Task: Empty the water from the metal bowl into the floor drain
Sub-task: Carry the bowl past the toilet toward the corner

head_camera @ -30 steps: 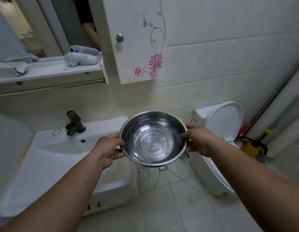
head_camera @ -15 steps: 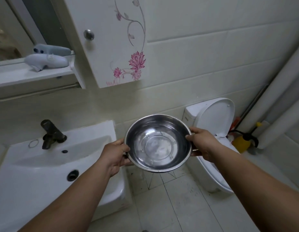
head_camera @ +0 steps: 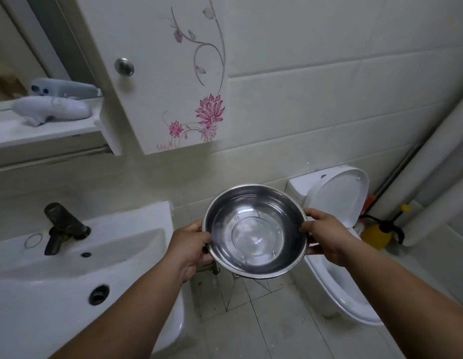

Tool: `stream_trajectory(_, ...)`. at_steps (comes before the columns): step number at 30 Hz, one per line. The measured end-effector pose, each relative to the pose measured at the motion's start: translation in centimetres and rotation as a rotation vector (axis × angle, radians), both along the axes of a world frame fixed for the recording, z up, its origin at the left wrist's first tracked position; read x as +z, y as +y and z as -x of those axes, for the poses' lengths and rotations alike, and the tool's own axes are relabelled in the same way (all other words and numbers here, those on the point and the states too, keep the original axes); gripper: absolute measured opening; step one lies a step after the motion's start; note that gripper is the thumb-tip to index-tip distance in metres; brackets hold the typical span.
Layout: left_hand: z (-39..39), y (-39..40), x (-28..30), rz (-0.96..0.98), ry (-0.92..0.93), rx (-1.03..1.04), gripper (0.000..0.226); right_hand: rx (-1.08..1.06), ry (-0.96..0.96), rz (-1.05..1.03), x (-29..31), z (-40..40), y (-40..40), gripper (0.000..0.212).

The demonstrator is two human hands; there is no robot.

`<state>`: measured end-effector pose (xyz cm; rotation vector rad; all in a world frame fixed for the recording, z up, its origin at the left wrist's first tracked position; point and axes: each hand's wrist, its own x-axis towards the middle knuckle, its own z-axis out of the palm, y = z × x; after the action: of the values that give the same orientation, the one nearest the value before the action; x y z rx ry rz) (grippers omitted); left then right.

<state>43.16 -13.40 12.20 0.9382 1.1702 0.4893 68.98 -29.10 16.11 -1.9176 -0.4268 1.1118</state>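
A round metal bowl point(head_camera: 255, 230) with a little clear water in its bottom hangs in the air between the basin and the toilet, tilted slightly toward me. My left hand point(head_camera: 191, 246) grips its left rim, thumb over the edge. My right hand point(head_camera: 326, 235) grips the right rim the same way. Just under the bowl's near edge a corner of the square floor drain point(head_camera: 236, 275) shows on the tiled floor; the bowl hides the remainder of it.
A white washbasin point(head_camera: 69, 268) with a dark tap point(head_camera: 62, 226) stands at the left. A white toilet point(head_camera: 336, 255) with its lid up is at the right, a yellow spray bottle point(head_camera: 375, 237) beyond it. A wall cabinet point(head_camera: 160, 73) hangs above.
The bowl and both hands have drifted right, away from the basin and over the floor between basin and toilet. Both grips stay the same.
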Motion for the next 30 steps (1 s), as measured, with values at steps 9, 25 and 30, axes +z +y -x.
stream_trajectory(9, -3.7, -2.3, -1.3, -0.002, 0.059, 0.128, 0.046, 0.240, -0.003, 0.051, -1.7, -6.1, 1.9, 0.047)
stream_trajectory(25, -8.8, -5.2, -4.4, 0.013, 0.116, 0.256, 0.044, 0.478, -0.048, 0.104, -5.3, -13.3, 5.2, 0.062)
stream_trajectory(30, -8.8, -4.3, -6.0, 0.031, 0.137, 0.227, 0.045, 0.451, -0.017, 0.105, -7.0, -13.1, 5.7, 0.061)
